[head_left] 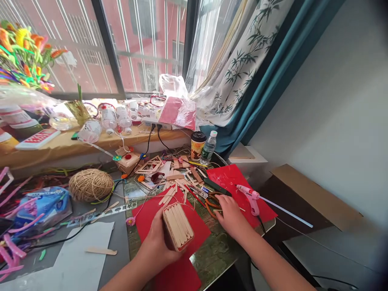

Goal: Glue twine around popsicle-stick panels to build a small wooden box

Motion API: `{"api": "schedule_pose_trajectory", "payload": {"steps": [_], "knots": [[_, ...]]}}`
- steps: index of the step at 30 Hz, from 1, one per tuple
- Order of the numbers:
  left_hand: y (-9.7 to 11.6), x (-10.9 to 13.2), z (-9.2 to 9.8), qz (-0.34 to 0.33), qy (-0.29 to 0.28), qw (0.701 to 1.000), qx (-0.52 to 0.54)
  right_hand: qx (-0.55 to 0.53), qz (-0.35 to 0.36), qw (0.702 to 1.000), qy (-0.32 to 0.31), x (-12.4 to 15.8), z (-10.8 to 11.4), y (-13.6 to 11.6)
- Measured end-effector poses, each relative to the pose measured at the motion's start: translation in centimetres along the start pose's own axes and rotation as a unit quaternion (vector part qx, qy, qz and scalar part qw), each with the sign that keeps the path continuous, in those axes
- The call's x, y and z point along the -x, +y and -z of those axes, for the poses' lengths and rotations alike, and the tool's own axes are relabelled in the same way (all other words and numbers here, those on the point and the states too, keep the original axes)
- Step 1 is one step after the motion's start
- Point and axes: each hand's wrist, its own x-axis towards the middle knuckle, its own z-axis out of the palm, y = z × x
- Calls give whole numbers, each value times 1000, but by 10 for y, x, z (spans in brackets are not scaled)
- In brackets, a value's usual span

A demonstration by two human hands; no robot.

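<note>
The table [212, 262] spreads under both hands and beyond them; one red sheet [145, 220] lies beneath the left hand [159, 242] and reaches forward of it, and a second red sheet [224, 174] lies beyond and to the right of the right hand [228, 212]; a heap of flat wooden sticks [175, 177] lies ahead of the left hand, and a ball of twine [91, 185] sits well off to that hand's far left; the pink glue gun [253, 200] rests on the second sheet just to the right of the right hand, its nozzle pointing away and leftward, its grip turned back toward the person, its clear glue rod [286, 212] running out to the right; the left hand is curled part closed around the left side and near end of a small stick-covered box [178, 226], its long axis slanting from far left to near right, its striped face up; that box lies left of the right hand and slightly nearer the person, with a gap between; the relation that seems to count most is this gap, since the right hand is much the closer to both tools while the box is wholly with the left; the right hand's fingers are bent down over an orange-handled tool [209, 209], pliers or scissors, touching or very near it, and whether they grip it I cannot tell.
</note>
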Motion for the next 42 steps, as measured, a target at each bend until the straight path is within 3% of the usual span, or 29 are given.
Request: {"api": "schedule_pose_trajectory", "payload": {"steps": [5,9,14,18,22,24,25,27,29,31,34,38,42], "knots": [[-2,-8,11,-139,86,985,-59,53,-17,997,-49,-18,-4,0],[-4,-10,14,-205,99,971,-75,73,-29,994,-81,-25,4,-5],[-5,-9,13,-179,99,978,-39,79,-66,992,-77,-31,15,-13],[-6,-6,12,-130,106,986,9,26,-67,995,-61,-31,37,-17],[-6,-3,11,-93,111,989,16,-63,-72,995,-23,-12,62,-17],[-5,-4,13,-82,121,989,1,-162,-75,984,-25,8,66,-18],[-3,-5,15,-86,127,988,-15,-286,-84,954,-39,20,65,-19],[2,-10,22,-125,138,981,-63,-490,-92,862,-95,44,58,-23],[8,-17,32,-200,144,962,-119,-606,-94,775,-151,65,47,-28],[14,-24,44,-252,144,943,-163,-665,-93,718,-183,77,36,-34],[20,-32,63,-266,79,939,-201,-704,-86,676,-201,77,30,-45],[24,-35,91,-184,-56,964,-183,-722,-98,632,-264,78,34,-66],[28,-38,120,-119,-111,966,-200,-676,-109,646,-339,98,47,-88]]}}
